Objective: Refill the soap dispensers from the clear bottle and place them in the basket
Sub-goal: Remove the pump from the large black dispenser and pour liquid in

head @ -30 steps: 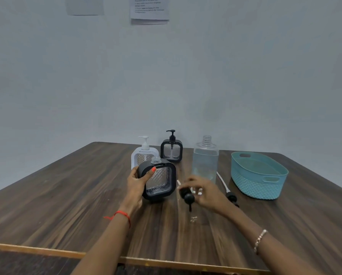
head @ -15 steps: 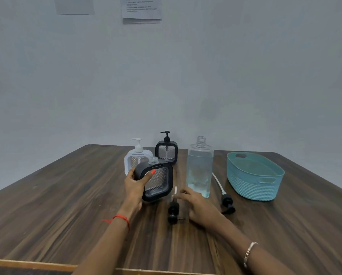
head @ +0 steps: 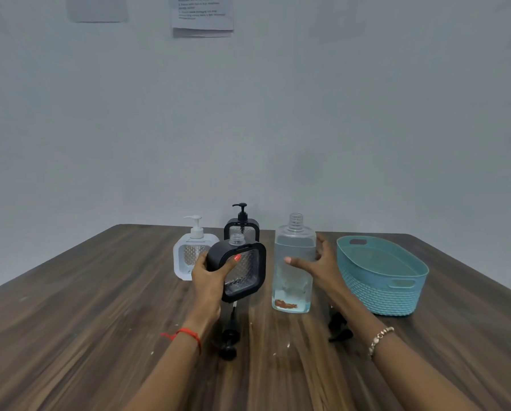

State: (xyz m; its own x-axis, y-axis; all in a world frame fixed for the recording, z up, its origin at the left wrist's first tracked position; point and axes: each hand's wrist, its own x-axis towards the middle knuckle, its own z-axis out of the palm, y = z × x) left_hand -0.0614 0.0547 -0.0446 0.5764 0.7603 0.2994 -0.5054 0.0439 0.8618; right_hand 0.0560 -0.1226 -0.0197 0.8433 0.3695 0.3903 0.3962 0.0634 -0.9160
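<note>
Your dark wood-grain worktop [head: 70, 321] meets a plain grey wall [head: 278, 114]. Your left hand [head: 209, 277] grips the tilted, black-framed ribbed dispenser [head: 242, 271]. Your right hand [head: 319, 265] spreads wide at the upright clear bottle [head: 292, 280], grip unclear, beside the teal woven-textured basket [head: 378, 295].

A dark brown, wood-grained table [head: 70, 336] is seen. A teal plastic basket [head: 378, 295] is ribbed with a woven pattern on its lower wall. A clear plastic bottle [head: 292, 280] is colourless. A black-framed square dispenser [head: 218, 256] is fitted with a clear diamond-embossed panel. A white-framed square dispenser [head: 180, 262] and a second black-framed dispenser [head: 242, 226] are seen behind. Orange-red nail polish [head: 237, 257] is worn on the left hand [head: 209, 280], and a red thread [head: 189, 333] at its wrist.
</note>
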